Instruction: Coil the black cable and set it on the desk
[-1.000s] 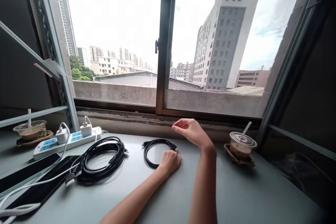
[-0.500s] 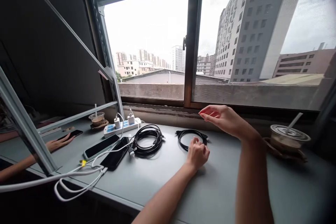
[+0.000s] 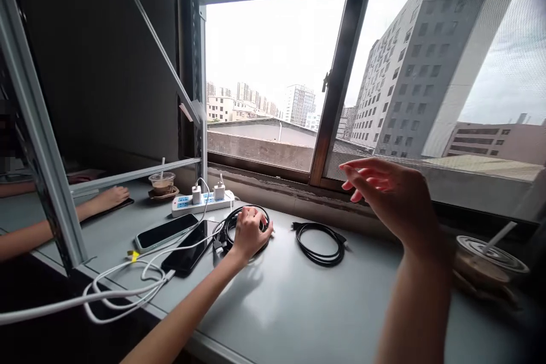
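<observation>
Over the right part of the larger coiled black cable is my left hand, its fingers bent down onto the coil; whether they grip it is hidden. My right hand is raised in front of the window at the right, with thumb and fingertips brought close together and nothing visible between them. A smaller black cable coil lies on the grey table between the two hands, touched by neither.
At the left lie two phones, white cables and a power strip. Iced drinks stand at the back left and right. Beyond the metal frame, another person's hand rests over a phone.
My left hand has moved left from beside the smaller coil to the larger one. The view has turned and tilted. My right hand stays raised. The other person's hand now lies over the phone.
</observation>
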### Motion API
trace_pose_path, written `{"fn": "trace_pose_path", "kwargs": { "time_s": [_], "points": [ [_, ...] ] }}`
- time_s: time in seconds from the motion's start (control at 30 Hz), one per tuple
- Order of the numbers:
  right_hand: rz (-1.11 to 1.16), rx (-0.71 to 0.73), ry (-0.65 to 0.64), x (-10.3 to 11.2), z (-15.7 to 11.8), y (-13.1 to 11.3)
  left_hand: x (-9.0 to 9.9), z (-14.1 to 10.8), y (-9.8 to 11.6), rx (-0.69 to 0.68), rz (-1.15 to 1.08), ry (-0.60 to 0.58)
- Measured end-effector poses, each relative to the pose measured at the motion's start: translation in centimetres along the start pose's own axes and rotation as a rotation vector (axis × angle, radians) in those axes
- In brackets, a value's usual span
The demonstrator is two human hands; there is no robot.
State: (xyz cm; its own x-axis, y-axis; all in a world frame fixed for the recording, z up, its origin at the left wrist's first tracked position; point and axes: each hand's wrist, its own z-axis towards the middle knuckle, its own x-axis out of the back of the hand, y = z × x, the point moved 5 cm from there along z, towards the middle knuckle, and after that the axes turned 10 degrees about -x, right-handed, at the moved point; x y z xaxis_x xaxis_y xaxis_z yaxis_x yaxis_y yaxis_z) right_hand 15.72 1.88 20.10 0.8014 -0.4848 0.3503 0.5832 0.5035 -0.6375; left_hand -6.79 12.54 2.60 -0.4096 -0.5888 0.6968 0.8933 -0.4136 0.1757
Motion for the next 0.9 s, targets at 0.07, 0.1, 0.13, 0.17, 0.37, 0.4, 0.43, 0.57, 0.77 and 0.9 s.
{"fn": "trace_pose_path", "kwargs": {
  "time_s": [0.07,0.1,0.13,0.17,0.37,0.4,0.43,0.57,0.77,0.9],
  "points": [
    [0.057,0.004,0.035,0.2,0.4,0.4,-1.1,-0.2,-1.2,0.061,0.012,-0.150],
    [0.100,0.009,0.034,0.2,0.5,0.6,-1.8,-0.4,-1.5,0.080,0.010,-0.228],
    [0.144,0.014,0.014,0.1,0.5,0.7,-2.3,-0.6,-1.7,0.090,0.007,-0.295],
    [0.181,0.020,-0.017,-0.2,0.4,0.8,-2.8,-0.7,-1.8,0.090,0.003,-0.343],
    [0.233,0.019,-0.092,-1.0,0.3,1.2,-4.1,-1.1,-2.1,0.163,-0.078,-0.367],
    [0.224,0.015,-0.080,-0.9,0.3,1.3,-4.3,-0.9,-2.3,0.185,-0.094,-0.362],
    [0.216,0.011,-0.072,-0.6,0.4,1.4,-4.4,-0.6,-2.4,0.196,-0.109,-0.356],
    [0.202,0.009,-0.051,0.5,0.3,1.7,-4.1,0.9,-2.6,0.210,-0.154,-0.234],
    [0.216,0.075,-0.008,2.0,0.0,1.5,-0.7,1.3,-3.7,0.289,-0.272,0.124],
    [0.264,0.063,-0.076,1.1,0.2,1.7,2.0,1.6,-5.4,0.421,-0.365,0.352]
  ]
}}
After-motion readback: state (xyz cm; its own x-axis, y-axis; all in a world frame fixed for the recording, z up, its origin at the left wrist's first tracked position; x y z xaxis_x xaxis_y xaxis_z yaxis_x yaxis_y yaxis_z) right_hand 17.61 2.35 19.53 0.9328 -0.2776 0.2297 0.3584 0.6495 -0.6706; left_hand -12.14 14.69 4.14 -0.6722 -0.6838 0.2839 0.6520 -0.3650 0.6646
